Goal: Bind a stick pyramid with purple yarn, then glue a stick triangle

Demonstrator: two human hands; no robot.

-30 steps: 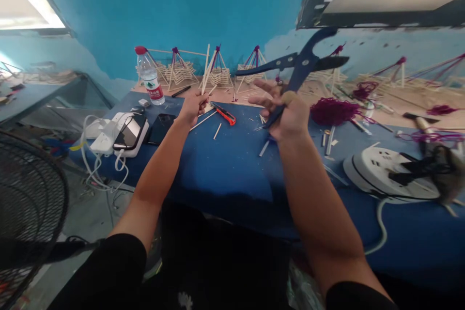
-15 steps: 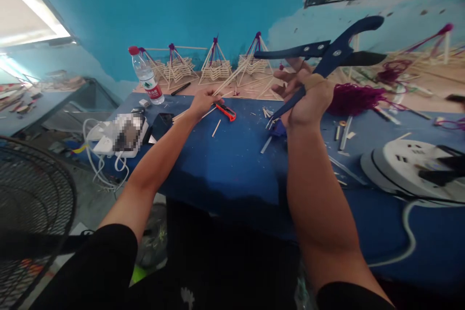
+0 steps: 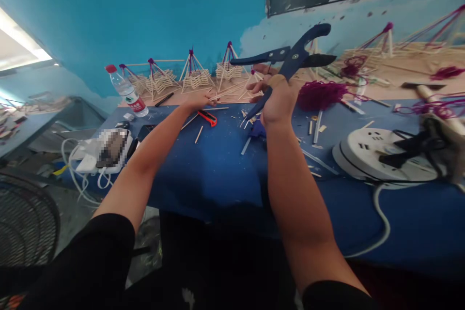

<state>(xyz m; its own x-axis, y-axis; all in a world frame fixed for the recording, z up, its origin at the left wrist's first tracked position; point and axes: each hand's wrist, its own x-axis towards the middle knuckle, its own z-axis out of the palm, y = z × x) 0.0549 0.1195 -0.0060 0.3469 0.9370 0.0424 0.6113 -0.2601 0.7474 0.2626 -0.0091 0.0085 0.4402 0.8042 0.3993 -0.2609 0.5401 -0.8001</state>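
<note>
My right hand (image 3: 279, 99) grips a pair of blue hand shears (image 3: 296, 56) with a dark blade, raised above the table. Its jaws are spread apart. My left hand (image 3: 199, 100) reaches low over the table's far side, fingers closed about a thin wooden stick (image 3: 222, 108); the fingertips are small and partly hidden. More loose sticks (image 3: 234, 91) lie just beyond it. Close below the left hand rests an orange utility knife (image 3: 208, 117), and a short cut stick (image 3: 198, 134) lies nearer me.
Stick pyramids with purple thread tops (image 3: 191, 70) line the wall. A water bottle (image 3: 131, 96) stands left, behind a white power strip (image 3: 125, 145). Purple yarn (image 3: 321, 94) and a white socket reel (image 3: 356, 152) are at right. A fan (image 3: 27, 223) stands at lower left.
The view has turned to the right. My left hand has lowered the sticks that slanted up from it toward the board. The right hand still holds the shears up.
</note>
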